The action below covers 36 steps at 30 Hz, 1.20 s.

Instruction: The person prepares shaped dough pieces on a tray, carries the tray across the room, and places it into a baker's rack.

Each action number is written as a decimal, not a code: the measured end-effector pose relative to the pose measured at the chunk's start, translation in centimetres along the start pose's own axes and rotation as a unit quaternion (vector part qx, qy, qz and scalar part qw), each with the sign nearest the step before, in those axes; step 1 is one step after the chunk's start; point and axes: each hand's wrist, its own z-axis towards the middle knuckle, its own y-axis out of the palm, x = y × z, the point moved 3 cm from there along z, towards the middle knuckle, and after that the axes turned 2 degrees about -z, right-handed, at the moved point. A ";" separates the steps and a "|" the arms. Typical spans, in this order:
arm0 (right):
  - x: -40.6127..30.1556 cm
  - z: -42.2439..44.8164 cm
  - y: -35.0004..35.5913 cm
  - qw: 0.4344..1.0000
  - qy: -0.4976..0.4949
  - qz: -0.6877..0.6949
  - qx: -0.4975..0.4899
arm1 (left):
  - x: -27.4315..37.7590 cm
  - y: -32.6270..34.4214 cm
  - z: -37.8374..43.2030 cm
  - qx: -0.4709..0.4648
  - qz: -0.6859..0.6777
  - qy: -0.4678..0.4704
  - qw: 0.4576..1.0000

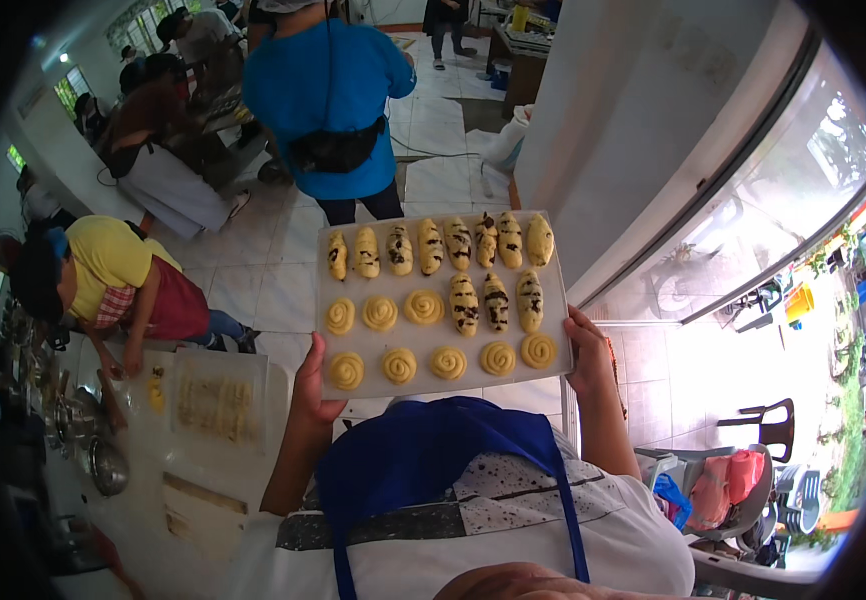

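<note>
A pale, paper-lined baking tray (395,334) is held level in front of my chest. My left hand (316,386) grips its left edge near the front corner, and my right hand (586,349) grips the right edge. Along the far side lies a row of oblong dough rolls (459,244) with dark filling showing in stripes. The middle row mixes dough spirals (379,313) with a few more filled rolls (496,302). Nearest me runs a row of coiled dough spirals (448,363). The fingers beneath the tray are mostly hidden.
A person in a blue shirt (328,97) stands just beyond the tray. At left, a person in yellow (114,262) bends over a worktable (140,517) holding a plastic tray (260,367) and metal bowl (108,465). A glass door (740,187) and stacked chairs (800,495) are at right.
</note>
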 end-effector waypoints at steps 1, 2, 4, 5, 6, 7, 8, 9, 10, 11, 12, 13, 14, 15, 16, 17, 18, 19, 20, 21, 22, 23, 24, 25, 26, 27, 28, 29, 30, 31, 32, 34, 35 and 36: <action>0.4 1.0 0.2 1.000 0.016 -0.002 0.005 | 0.6 -0.1 0.2 0.009 -0.001 0.001 1.000; 0.0 2.2 0.4 1.000 0.021 -0.010 0.005 | 1.0 0.4 0.8 0.006 -0.005 0.007 1.000; -0.3 3.5 1.2 1.000 0.019 -0.002 0.002 | 2.0 1.9 1.5 0.010 0.004 0.021 1.000; 0.0 4.3 1.9 1.000 0.018 -0.002 0.001 | 2.7 1.9 1.9 0.024 0.020 0.030 0.999; 0.2 5.2 2.4 1.000 0.017 -0.001 0.001 | 3.3 1.3 2.7 0.023 0.019 0.033 0.999; 0.5 6.3 2.6 1.000 0.015 -0.003 0.007 | 3.8 0.4 3.6 0.032 0.017 0.036 0.999; 0.1 7.1 2.7 1.000 0.017 -0.005 0.006 | 3.8 0.1 4.3 0.043 0.012 0.038 0.998; -0.3 7.9 3.0 1.000 0.022 -0.003 -0.005 | 4.1 0.1 5.1 0.045 0.011 0.039 0.998; -0.6 8.7 3.3 1.000 0.027 -0.002 -0.015 | 4.5 0.1 5.8 0.043 0.005 0.043 0.998; -0.1 9.5 4.1 1.000 0.021 -0.002 -0.011 | 5.7 -0.2 6.9 0.034 0.001 0.042 0.999; 0.5 10.4 4.8 1.000 0.022 0.006 -0.002 | 6.8 -0.8 7.9 0.029 0.001 0.037 0.999; 1.0 11.3 5.6 1.000 0.022 0.014 0.007 | 7.9 -1.4 8.9 0.030 0.004 0.043 0.999; 0.8 12.2 6.4 1.000 0.021 0.011 0.011 | 8.5 -1.5 9.8 0.036 0.005 0.049 0.998; 0.4 13.1 7.3 1.000 0.015 0.006 0.007 | 9.3 -1.5 10.8 0.035 0.002 0.045 0.998; 0.1 14.0 8.1 1.000 0.010 0.002 0.003 | 10.2 -1.3 11.8 0.030 0.007 0.042 0.999; -0.2 15.2 8.3 1.000 0.008 0.001 0.006 | 10.9 -1.0 13.1 0.023 0.013 0.040 0.999; -0.4 16.5 8.3 1.000 0.007 -0.005 0.013 | 11.5 -0.9 14.3 0.021 0.012 0.037 0.999; -0.7 17.6 8.4 1.000 0.006 -0.011 0.021 | 12.0 -0.8 15.6 0.020 0.011 0.038 0.999; -0.8 18.6 8.9 1.000 0.005 -0.009 0.025 | 12.6 -1.0 16.7 0.021 0.012 0.038 0.999; -0.9 19.4 9.3 1.000 0.003 -0.012 0.028 | 13.2 -1.2 17.7 0.020 0.014 0.034 0.999; -1.1 20.2 9.7 0.999 0.000 -0.015 0.032 | 13.7 -1.5 18.8 0.016 0.004 0.026 1.000; -1.1 21.2 10.1 0.999 -0.005 -0.010 0.035 | 14.6 -1.5 19.9 0.009 -0.001 0.019 1.000; -1.1 22.0 10.4 0.999 -0.008 -0.010 0.030 | 15.3 -1.3 20.8 0.005 0.005 0.014 1.000; -1.2 22.8 10.7 1.000 -0.011 -0.010 0.025 | 15.9 -1.0 21.6 -0.003 0.009 0.011 1.000; -1.1 23.4 10.9 0.999 -0.016 -0.006 0.031 | 16.4 -1.0 22.5 -0.010 0.011 0.007 1.000; -0.9 23.9 11.0 0.999 -0.015 0.002 0.043 | 16.8 -1.0 23.4 -0.013 0.014 0.000 1.000; -0.8 24.3 11.1 0.998 -0.015 0.011 0.055 | 17.3 -1.0 24.4 -0.020 0.033 0.009 0.999; -1.0 24.7 11.1 0.998 -0.016 0.013 0.062 | 17.5 -0.9 25.1 -0.024 0.051 0.017 0.998; -1.3 25.2 11.3 0.998 -0.019 0.000 0.059 | 17.6 -0.8 25.8 -0.025 0.052 0.009 0.998; -1.5 25.6 11.3 0.998 -0.022 -0.014 0.055 | 17.7 -0.7 26.3 -0.019 0.047 0.003 0.999; -1.8 26.1 11.5 0.998 -0.027 -0.013 0.058 | 17.9 -0.5 27.2 -0.016 0.042 0.001 0.999; -2.4 27.3 11.7 0.998 -0.017 -0.006 0.061 | 17.7 -1.1 28.6 -0.020 0.046 0.009 0.999; -2.6 28.0 11.2 0.998 -0.018 -0.008 0.062 | 17.2 -1.1 29.3 -0.018 0.046 0.021 0.999; -2.6 28.7 10.7 0.998 -0.018 -0.011 0.062 | 17.0 -1.0 30.1 -0.019 0.044 0.021 0.999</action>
